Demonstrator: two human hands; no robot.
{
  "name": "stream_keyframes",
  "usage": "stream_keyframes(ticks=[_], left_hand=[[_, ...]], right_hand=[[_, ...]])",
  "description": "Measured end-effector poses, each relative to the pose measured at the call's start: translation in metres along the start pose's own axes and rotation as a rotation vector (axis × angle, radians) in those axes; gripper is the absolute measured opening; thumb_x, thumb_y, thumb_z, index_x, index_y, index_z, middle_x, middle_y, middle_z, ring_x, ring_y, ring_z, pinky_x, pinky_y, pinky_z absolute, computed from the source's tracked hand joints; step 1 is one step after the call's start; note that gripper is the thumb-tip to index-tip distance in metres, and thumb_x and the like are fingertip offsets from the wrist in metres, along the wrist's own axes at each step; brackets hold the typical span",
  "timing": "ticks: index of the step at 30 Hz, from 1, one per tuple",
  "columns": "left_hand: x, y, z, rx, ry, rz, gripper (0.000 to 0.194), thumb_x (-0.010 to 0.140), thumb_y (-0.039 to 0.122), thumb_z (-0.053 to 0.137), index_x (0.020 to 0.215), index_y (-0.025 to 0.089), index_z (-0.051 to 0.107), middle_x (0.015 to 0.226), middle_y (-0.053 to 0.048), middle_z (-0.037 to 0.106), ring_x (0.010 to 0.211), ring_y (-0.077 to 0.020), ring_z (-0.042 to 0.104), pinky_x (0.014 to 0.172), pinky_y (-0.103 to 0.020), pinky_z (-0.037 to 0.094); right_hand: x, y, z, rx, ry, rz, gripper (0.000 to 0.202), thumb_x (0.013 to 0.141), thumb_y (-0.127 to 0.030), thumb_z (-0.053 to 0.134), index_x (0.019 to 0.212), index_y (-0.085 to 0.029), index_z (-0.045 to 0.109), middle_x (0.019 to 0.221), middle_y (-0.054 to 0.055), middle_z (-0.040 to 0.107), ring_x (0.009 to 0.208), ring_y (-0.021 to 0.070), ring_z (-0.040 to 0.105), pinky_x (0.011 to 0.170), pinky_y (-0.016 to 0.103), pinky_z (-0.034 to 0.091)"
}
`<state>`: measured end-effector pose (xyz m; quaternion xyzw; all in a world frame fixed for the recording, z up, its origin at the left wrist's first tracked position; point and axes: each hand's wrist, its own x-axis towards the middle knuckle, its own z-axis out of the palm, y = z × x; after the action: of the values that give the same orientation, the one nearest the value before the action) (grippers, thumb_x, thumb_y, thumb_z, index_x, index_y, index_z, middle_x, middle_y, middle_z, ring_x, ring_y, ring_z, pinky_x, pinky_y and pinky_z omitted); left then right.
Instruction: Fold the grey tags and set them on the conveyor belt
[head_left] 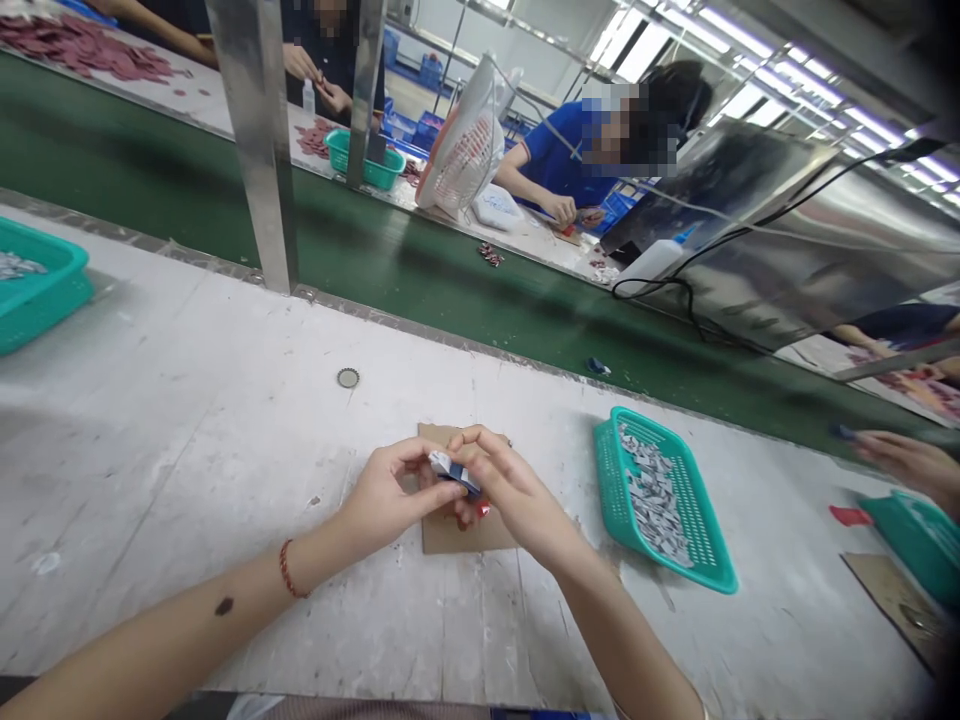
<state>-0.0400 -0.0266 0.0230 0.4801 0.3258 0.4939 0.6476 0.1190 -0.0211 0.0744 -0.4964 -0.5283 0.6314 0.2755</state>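
Observation:
My left hand point(394, 485) pinches a small dark blue and white piece point(456, 472) between thumb and forefinger. From the other side, the fingers of my right hand point(510, 487) close on the same piece and partly cover it. What exactly the piece is I cannot make out. Below both hands lies a square of brown cardboard point(465, 540) on the white table. A small red item point(484, 510) shows by my right fingers, mostly hidden. To the right stands a green plastic basket point(720, 570) with many small grey-white pieces point(656, 500) in it.
A round metal cap point(348, 378) lies left of the cardboard. Another green basket point(52, 320) stands at far left. Beyond the table runs a green conveyor belt point(360, 270), with a metal post point(255, 150) at its edge. A co-worker's hand point(911, 465) reaches in at right.

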Motion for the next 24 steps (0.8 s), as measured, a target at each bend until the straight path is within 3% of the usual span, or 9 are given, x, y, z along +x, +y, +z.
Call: stream_keyframes(ticks=[6,10,14,17,20,22,24], left_hand=[[-0.001,0.004,0.0,-0.02,0.107,0.011,0.009,0.073,0.021,0.072,0.078,0.016,0.066,0.07,0.0,0.061,0.062,-0.0103,0.053,0.059,-0.022,0.045],[-0.004,0.008,-0.001,-0.027,0.097,-0.009,0.01,0.074,0.024,0.073,0.079,0.017,0.067,0.063,0.002,0.057,0.056,-0.01,0.051,0.051,-0.02,0.043],[-0.002,0.013,-0.002,-0.023,0.043,-0.046,0.015,0.073,0.028,0.075,0.08,0.017,0.068,0.072,-0.002,0.062,0.069,-0.0144,0.059,0.064,-0.023,0.05],[0.006,0.015,-0.006,-0.151,0.108,-0.185,0.026,0.074,0.035,0.074,0.094,0.02,0.067,0.086,-0.003,0.064,0.068,-0.0142,0.06,0.061,-0.025,0.051],[0.017,0.015,-0.015,-0.236,0.246,-0.305,0.038,0.069,0.038,0.077,0.101,0.021,0.064,0.097,-0.003,0.063,0.068,-0.0134,0.06,0.053,-0.022,0.049],[0.025,0.016,-0.023,-0.192,0.328,-0.316,0.044,0.065,0.038,0.08,0.101,0.019,0.063,0.096,-0.003,0.063,0.066,-0.0115,0.057,0.05,-0.02,0.047],[0.034,0.017,-0.029,-0.079,0.362,-0.314,0.05,0.063,0.039,0.082,0.104,0.017,0.062,0.096,-0.004,0.063,0.063,-0.01,0.054,0.051,-0.019,0.046]], right_hand=[[0.005,-0.003,0.017,0.141,-0.05,-0.066,0.024,0.091,-0.046,0.054,0.096,-0.024,0.046,0.065,-0.007,0.05,0.044,0.0041,0.032,0.042,0.017,0.023],[0.001,-0.008,0.03,0.186,0.015,-0.15,0.024,0.092,-0.047,0.052,0.096,-0.024,0.046,0.067,-0.005,0.055,0.049,0.006,0.04,0.043,0.017,0.024],[-0.01,-0.008,0.024,0.137,0.006,-0.163,0.03,0.091,-0.05,0.051,0.103,-0.023,0.051,0.062,-0.006,0.046,0.05,0.0072,0.038,0.047,0.019,0.029],[-0.028,-0.007,-0.009,-0.077,0.11,-0.201,0.033,0.094,-0.049,0.044,0.107,-0.023,0.059,0.066,-0.003,0.049,0.057,0.0105,0.045,0.054,0.023,0.037],[-0.053,0.001,-0.071,-0.442,0.548,-0.234,0.027,0.093,-0.041,0.048,0.1,-0.022,0.065,0.088,0.003,0.064,0.075,0.0162,0.056,0.066,0.027,0.042],[-0.069,0.013,-0.121,-0.631,0.871,-0.18,0.027,0.093,-0.037,0.045,0.101,-0.02,0.065,0.098,0.006,0.067,0.079,0.0186,0.059,0.069,0.029,0.044],[-0.081,0.029,-0.168,-0.833,0.965,-0.035,0.027,0.092,-0.031,0.044,0.107,-0.019,0.064,0.103,0.008,0.067,0.083,0.0206,0.062,0.072,0.031,0.047]])
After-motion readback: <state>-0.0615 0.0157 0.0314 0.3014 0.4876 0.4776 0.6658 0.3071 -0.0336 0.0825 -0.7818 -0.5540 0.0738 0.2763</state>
